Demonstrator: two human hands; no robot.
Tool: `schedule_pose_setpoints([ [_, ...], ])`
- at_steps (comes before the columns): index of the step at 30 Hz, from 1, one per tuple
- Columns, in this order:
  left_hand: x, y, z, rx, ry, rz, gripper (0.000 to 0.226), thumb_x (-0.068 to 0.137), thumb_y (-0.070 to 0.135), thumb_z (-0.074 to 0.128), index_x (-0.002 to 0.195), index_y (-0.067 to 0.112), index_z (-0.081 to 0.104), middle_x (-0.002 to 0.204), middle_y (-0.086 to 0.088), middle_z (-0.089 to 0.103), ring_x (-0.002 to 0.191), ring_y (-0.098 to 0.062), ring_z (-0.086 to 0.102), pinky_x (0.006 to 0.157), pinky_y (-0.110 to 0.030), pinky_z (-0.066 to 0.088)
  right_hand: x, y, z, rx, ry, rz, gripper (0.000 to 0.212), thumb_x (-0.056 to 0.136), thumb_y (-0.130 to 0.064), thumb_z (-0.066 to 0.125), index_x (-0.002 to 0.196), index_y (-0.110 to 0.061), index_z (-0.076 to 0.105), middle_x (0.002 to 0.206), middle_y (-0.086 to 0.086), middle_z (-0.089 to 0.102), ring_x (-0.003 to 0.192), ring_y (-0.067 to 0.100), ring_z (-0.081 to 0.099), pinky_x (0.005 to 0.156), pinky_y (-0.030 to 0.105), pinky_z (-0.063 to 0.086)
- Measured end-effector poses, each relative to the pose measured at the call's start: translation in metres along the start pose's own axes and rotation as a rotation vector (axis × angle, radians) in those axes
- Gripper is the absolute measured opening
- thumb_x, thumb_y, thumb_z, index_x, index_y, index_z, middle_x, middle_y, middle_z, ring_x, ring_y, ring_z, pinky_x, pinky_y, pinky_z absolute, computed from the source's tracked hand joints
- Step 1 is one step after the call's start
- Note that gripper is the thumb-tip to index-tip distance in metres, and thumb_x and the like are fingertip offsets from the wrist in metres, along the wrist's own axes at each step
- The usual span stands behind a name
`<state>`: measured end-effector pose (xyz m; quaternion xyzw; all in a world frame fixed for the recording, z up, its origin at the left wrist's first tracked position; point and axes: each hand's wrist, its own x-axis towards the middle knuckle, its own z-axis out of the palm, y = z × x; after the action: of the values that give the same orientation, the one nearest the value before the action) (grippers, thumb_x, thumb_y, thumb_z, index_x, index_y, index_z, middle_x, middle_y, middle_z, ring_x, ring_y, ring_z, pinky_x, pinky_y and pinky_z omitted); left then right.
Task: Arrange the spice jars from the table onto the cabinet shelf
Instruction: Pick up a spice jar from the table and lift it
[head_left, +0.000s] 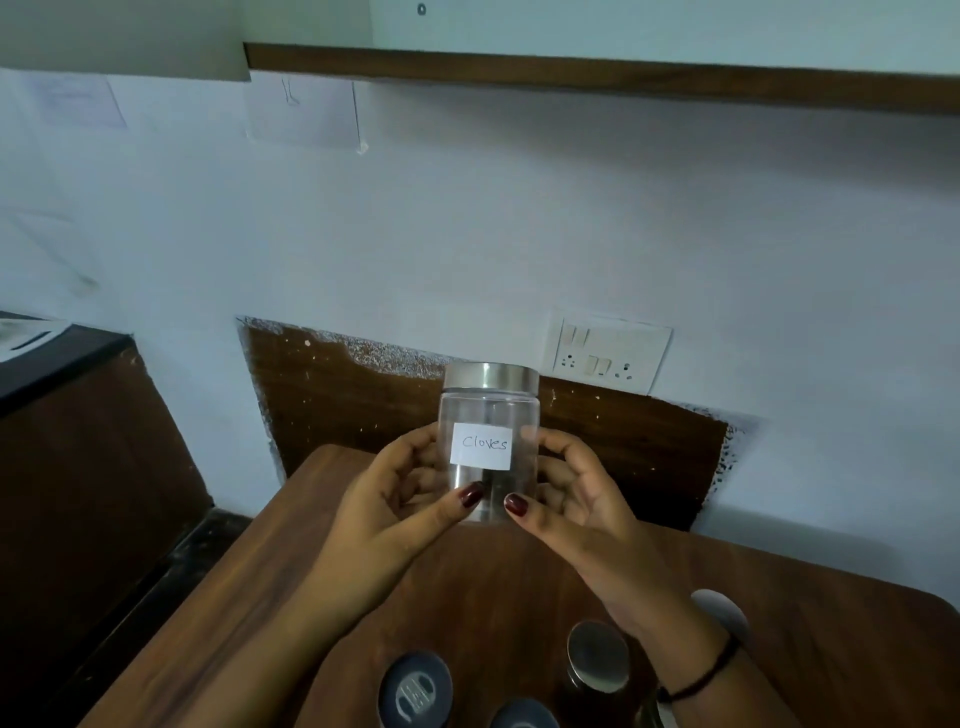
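A clear spice jar (488, 415) with a silver lid and a white label reading "Cloves" is held upright above the brown wooden table (311, 571). My left hand (395, 499) grips it from the left and my right hand (571, 499) from the right, both thumbs pressed on its lower front. High above runs the cabinet shelf (571, 78), a brown-edged board. Several more jars with round metal lids stand on the table near the bottom edge, among them a silver-lidded jar (597, 660) and a dark-lidded jar (415, 686).
A white wall (467, 234) rises behind the table, with a switch and socket plate (608, 348) just right of the jar. A dark brown panel (337, 395) backs the table. A dark counter (52, 364) lies at the left. Papers (306, 114) hang on the wall.
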<state>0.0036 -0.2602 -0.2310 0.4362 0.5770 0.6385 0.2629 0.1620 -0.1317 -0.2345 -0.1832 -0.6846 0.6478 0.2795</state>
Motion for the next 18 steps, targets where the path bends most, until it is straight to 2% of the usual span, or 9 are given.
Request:
schedule_pose_setpoints([
  [3, 0.017, 0.016, -0.012, 0.000, -0.011, 0.055, 0.056, 0.083, 0.024, 0.074, 0.135, 0.020, 0.053, 0.121, 0.005, 0.071, 0.108, -0.017, 0.070, 0.084, -0.024, 0.058, 0.016, -0.020, 0.009, -0.033, 0.011, -0.068, 0.067, 0.074, -0.025, 0.078, 0.133, -0.024, 0.048, 0.123, -0.001, 0.067, 0.113, 0.016, 0.065, 0.088, 0.026, 0.055],
  [5, 0.028, 0.026, -0.020, -0.002, 0.001, 0.101, 0.056, 0.083, 0.020, 0.075, 0.135, 0.017, 0.055, 0.121, 0.000, 0.072, 0.108, -0.019, 0.070, 0.085, -0.026, 0.058, 0.027, -0.036, 0.014, -0.060, 0.011, -0.108, 0.063, 0.077, -0.020, 0.076, 0.133, -0.024, 0.048, 0.124, -0.002, 0.067, 0.114, 0.015, 0.065, 0.088, 0.026, 0.055],
  [9, 0.047, 0.049, -0.034, 0.013, 0.062, 0.222, 0.056, 0.076, 0.017, 0.072, 0.131, 0.016, 0.058, 0.114, 0.005, 0.074, 0.101, -0.010, 0.071, 0.078, -0.015, 0.055, 0.048, -0.067, 0.025, -0.105, 0.016, -0.175, 0.064, 0.079, -0.027, 0.076, 0.136, -0.028, 0.046, 0.125, -0.004, 0.066, 0.115, 0.012, 0.064, 0.094, 0.028, 0.054],
  [12, 0.061, 0.062, -0.049, 0.037, 0.075, 0.277, 0.060, 0.080, 0.022, 0.081, 0.135, 0.016, 0.058, 0.120, -0.001, 0.072, 0.110, -0.017, 0.069, 0.087, -0.024, 0.057, 0.063, -0.088, 0.036, -0.160, 0.020, -0.236, 0.067, 0.076, -0.031, 0.072, 0.137, -0.034, 0.046, 0.127, -0.013, 0.062, 0.113, 0.007, 0.064, 0.090, 0.022, 0.054],
  [15, 0.074, 0.073, -0.064, 0.060, 0.097, 0.326, 0.066, 0.077, 0.033, 0.079, 0.138, 0.019, 0.057, 0.125, 0.002, 0.070, 0.116, -0.018, 0.067, 0.092, -0.029, 0.057, 0.076, -0.104, 0.049, -0.198, 0.037, -0.285, 0.066, 0.074, -0.041, 0.070, 0.135, -0.043, 0.045, 0.124, -0.028, 0.057, 0.112, -0.002, 0.062, 0.084, 0.016, 0.053],
  [18, 0.086, 0.087, -0.075, 0.090, 0.131, 0.376, 0.065, 0.079, 0.038, 0.081, 0.138, 0.032, 0.053, 0.124, 0.009, 0.069, 0.115, -0.008, 0.065, 0.088, -0.017, 0.055, 0.089, -0.116, 0.059, -0.221, 0.070, -0.329, 0.067, 0.073, -0.044, 0.069, 0.135, -0.045, 0.043, 0.123, -0.028, 0.054, 0.111, -0.005, 0.059, 0.074, 0.010, 0.052],
])
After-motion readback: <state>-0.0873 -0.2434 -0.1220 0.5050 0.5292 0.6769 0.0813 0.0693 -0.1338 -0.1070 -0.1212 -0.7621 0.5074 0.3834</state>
